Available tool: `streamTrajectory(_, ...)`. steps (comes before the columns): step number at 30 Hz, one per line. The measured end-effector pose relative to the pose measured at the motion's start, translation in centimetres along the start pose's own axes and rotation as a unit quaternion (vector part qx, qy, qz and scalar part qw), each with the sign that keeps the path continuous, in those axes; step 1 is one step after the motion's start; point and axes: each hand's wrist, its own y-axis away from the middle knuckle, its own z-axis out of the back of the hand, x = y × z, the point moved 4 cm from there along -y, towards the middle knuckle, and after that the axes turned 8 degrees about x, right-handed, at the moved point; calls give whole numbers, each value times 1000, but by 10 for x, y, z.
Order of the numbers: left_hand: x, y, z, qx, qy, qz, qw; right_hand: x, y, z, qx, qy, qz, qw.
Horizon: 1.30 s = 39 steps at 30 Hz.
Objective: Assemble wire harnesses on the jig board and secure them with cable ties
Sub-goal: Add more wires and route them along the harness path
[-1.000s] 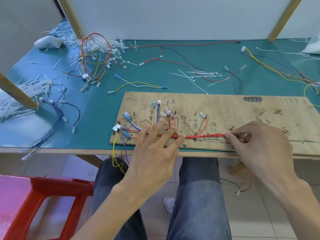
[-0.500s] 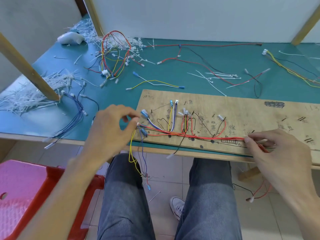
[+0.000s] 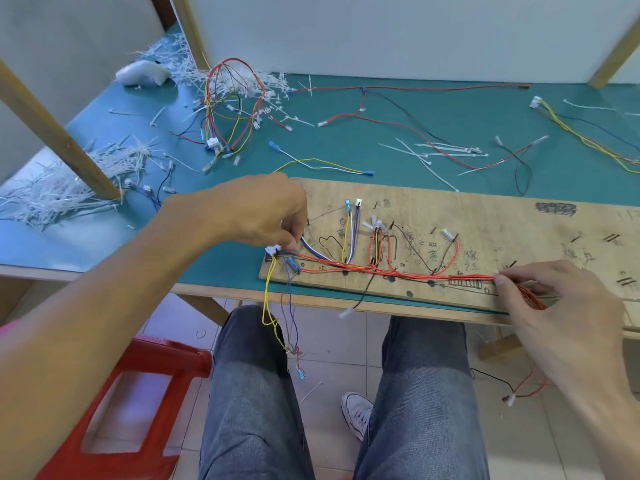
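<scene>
Left hand: the left hand (image 3: 263, 216) has left the middle of the harness, where it lay spread a second ago. It now sits at the left end of the jig board (image 3: 485, 209), fingers curled down just beside the white connector (image 3: 273, 250). Whether they pinch a wire end is hidden under the hand, so I cannot tell.
Right hand: the right hand (image 3: 554, 299) has kept its place, thumb and forefinger pinching the red wire trunk (image 3: 415, 274) toward its right end.
Harness: it lies on the board, trunk along the near edge, branches running up to the pegs. A yellow wire (image 3: 267, 306) and thin blue ones hang off the left corner over the lap.
Ties: loose cable ties (image 3: 446, 148) lie on the green mat (image 3: 467, 109) beyond the board, well apart from both hands. None shows around the trunk.
Meaning: smoothing the trunk looks finished, and the left-end branches are probably being seated while the right hand anchors the run. Tying seems not yet begun.
Risk: the dangling wires could drag the connector off the corner.
</scene>
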Motion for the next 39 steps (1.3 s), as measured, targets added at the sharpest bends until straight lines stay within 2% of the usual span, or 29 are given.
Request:
streamTrajectory(9, -7, -1, 1, 41, -71, -46, 996, -2, 0, -1, 2, -9, 2, 1000)
streamTrajectory(13, -10, -2, -2, 56, -102, -41, 992, -3, 0, -1, 0, -15, 2, 1000)
streamTrajectory(20, 1, 13, 7, 60, -89, -9, 994, -7, -1, -2, -5, -28, -3, 1000)
streamTrajectory(28, 9, 18, 10, 75, -42, 20, 996, -5, -3, -1, -4, -58, 0, 998)
streamTrajectory(39, 26, 30, 4, -33, 110, -41, 993, -7, -3, -1, 7, -75, -7, 997)
